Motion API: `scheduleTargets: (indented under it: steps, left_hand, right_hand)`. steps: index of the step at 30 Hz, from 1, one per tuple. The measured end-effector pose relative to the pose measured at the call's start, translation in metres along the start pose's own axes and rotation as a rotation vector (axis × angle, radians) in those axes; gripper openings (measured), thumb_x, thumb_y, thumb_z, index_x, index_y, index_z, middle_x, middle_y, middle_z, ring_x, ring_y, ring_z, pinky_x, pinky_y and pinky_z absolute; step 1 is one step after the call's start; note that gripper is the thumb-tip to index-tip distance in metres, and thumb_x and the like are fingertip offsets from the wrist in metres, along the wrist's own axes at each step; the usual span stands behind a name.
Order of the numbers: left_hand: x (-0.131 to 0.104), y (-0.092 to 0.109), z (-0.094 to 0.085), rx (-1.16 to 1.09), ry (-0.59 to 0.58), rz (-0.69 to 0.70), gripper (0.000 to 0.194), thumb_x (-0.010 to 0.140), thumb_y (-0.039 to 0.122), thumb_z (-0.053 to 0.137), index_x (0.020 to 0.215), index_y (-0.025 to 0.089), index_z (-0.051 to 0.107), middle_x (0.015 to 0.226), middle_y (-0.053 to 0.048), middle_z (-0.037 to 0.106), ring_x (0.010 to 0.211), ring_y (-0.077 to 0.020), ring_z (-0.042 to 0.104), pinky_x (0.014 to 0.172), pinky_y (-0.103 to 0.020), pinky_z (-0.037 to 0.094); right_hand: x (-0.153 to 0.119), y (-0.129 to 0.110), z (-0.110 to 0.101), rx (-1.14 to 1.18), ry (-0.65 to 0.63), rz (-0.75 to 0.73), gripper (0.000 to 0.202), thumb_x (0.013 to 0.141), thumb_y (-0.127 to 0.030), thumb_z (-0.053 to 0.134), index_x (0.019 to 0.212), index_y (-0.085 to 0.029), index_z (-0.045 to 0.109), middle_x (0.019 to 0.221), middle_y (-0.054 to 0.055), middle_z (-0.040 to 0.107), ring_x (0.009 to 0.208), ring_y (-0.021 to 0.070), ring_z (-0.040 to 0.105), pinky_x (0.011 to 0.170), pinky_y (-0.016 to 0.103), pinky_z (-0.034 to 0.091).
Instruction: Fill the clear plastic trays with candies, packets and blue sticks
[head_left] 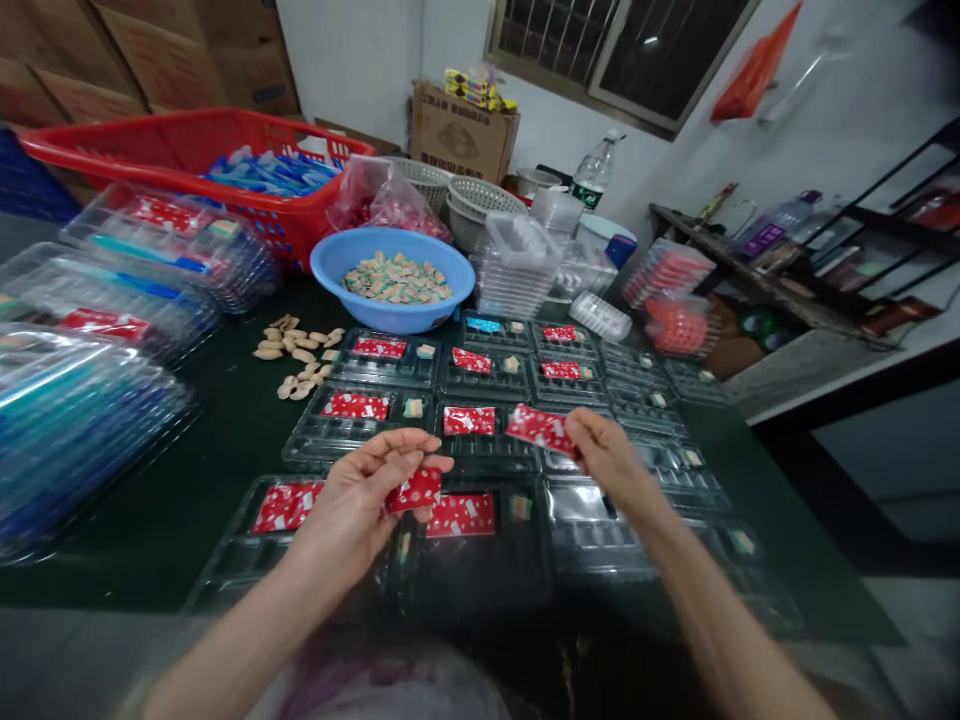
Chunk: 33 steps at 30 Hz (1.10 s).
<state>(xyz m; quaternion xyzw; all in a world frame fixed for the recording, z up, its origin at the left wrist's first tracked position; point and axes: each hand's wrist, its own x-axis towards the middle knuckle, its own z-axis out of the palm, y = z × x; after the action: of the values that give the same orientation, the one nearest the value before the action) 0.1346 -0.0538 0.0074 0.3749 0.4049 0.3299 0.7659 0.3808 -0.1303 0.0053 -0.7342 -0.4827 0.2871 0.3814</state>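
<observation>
My left hand (367, 495) is closed on a red patterned packet (417, 490) over the front trays. Pinched in my right hand (600, 450) is another red packet (540, 428), held by its right end above the middle of the tray rows. Clear plastic trays (480, 575) lie side by side on the dark green table. Several of them hold a red packet, such as the one (469, 420) between my hands, and a small striped piece (413, 407). One back tray has a blue packet (482, 325).
Peanuts (300, 345) lie left of the trays. Behind stand a blue basin (337, 285) of striped pieces, a red basket (247, 205) and stacked clear trays (517, 270). Filled trays (82, 430) are piled at the left. A shelf (780, 300) stands right.
</observation>
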Motion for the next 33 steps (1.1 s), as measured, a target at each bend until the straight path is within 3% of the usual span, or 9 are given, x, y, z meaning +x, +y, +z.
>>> scheduleTargets:
  steps: [4,8,12,16,17,20,22,27,33]
  left_hand:
    - [-0.001,0.003,0.002,-0.011,-0.051,-0.14,0.022,0.071,0.021,0.066,0.092,0.016,0.06,0.098,-0.01,0.065,0.088,-0.0219,0.062,0.049,-0.02,0.048]
    - [-0.002,0.003,0.007,-0.068,-0.095,-0.182,0.021,0.071,0.013,0.064,0.092,0.016,0.06,0.095,-0.01,0.066,0.083,-0.0219,0.064,0.048,-0.02,0.048]
    - [0.001,-0.001,0.003,-0.138,-0.113,-0.135,0.026,0.069,0.009,0.063,0.094,0.015,0.061,0.102,-0.01,0.064,0.094,-0.0263,0.061,0.054,-0.02,0.05]
    - [0.003,-0.006,0.002,-0.205,-0.151,-0.064,0.033,0.069,0.004,0.06,0.1,0.015,0.059,0.108,-0.012,0.061,0.101,-0.0272,0.057,0.072,-0.026,0.052]
    - [0.002,-0.007,0.003,-0.21,-0.16,-0.038,0.035,0.069,0.004,0.058,0.102,0.015,0.058,0.11,-0.012,0.06,0.103,-0.0273,0.056,0.074,-0.028,0.051]
    - [-0.003,-0.007,0.012,-0.208,-0.175,0.06,0.036,0.073,0.005,0.054,0.107,0.017,0.054,0.112,-0.011,0.059,0.108,-0.027,0.052,0.082,-0.032,0.048]
    - [-0.01,-0.007,0.019,-0.193,-0.212,0.114,0.035,0.075,0.008,0.053,0.108,0.018,0.052,0.114,-0.011,0.057,0.111,-0.0269,0.05,0.084,-0.034,0.046]
    - [-0.02,-0.008,0.019,-0.014,-0.26,0.144,0.026,0.079,0.019,0.055,0.105,0.018,0.055,0.111,-0.009,0.058,0.107,-0.0226,0.051,0.079,-0.026,0.044]
    - [-0.02,-0.02,0.009,0.182,-0.302,-0.009,0.021,0.076,0.031,0.061,0.065,0.013,0.059,0.061,-0.001,0.059,0.059,-0.0126,0.055,0.059,-0.022,0.042]
  right_hand:
    - [0.039,0.038,-0.059,-0.196,-0.043,0.039,0.034,0.078,-0.046,0.042,0.058,-0.019,0.04,0.048,-0.007,0.036,0.042,0.0078,0.033,0.041,0.019,0.025]
    - [0.066,0.056,-0.068,-0.32,-0.059,0.083,0.03,0.073,-0.039,0.05,0.052,-0.017,0.047,0.046,-0.006,0.041,0.046,0.0087,0.038,0.045,0.02,0.028]
    - [0.074,0.057,-0.051,-0.472,0.07,0.132,0.018,0.065,-0.027,0.061,0.053,-0.016,0.053,0.052,-0.002,0.048,0.056,0.0129,0.046,0.052,0.022,0.032]
    - [0.042,0.03,-0.018,-0.486,0.238,0.07,0.014,0.073,-0.03,0.058,0.069,-0.017,0.057,0.061,0.001,0.053,0.061,0.0151,0.05,0.053,0.024,0.033]
    - [0.027,0.017,-0.006,-0.398,0.182,0.02,0.018,0.076,-0.034,0.056,0.068,-0.018,0.057,0.06,0.001,0.054,0.057,0.0135,0.049,0.051,0.023,0.033]
    - [-0.018,-0.023,0.035,0.068,-0.256,0.005,0.036,0.084,-0.047,0.044,0.066,-0.017,0.055,0.055,-0.001,0.053,0.043,0.0082,0.043,0.041,0.02,0.03]
    - [-0.04,-0.043,0.061,0.271,-0.387,0.041,0.039,0.083,-0.05,0.045,0.065,-0.016,0.054,0.056,-0.002,0.052,0.041,0.0065,0.041,0.039,0.018,0.029]
    - [-0.059,-0.052,0.09,0.581,-0.228,0.116,0.03,0.081,-0.043,0.051,0.066,-0.017,0.049,0.054,-0.004,0.048,0.042,0.0063,0.039,0.039,0.018,0.029]
    - [-0.08,-0.039,0.084,0.589,-0.157,0.041,0.029,0.084,-0.04,0.048,0.068,-0.017,0.053,0.057,-0.003,0.049,0.048,0.0067,0.041,0.045,0.019,0.031]
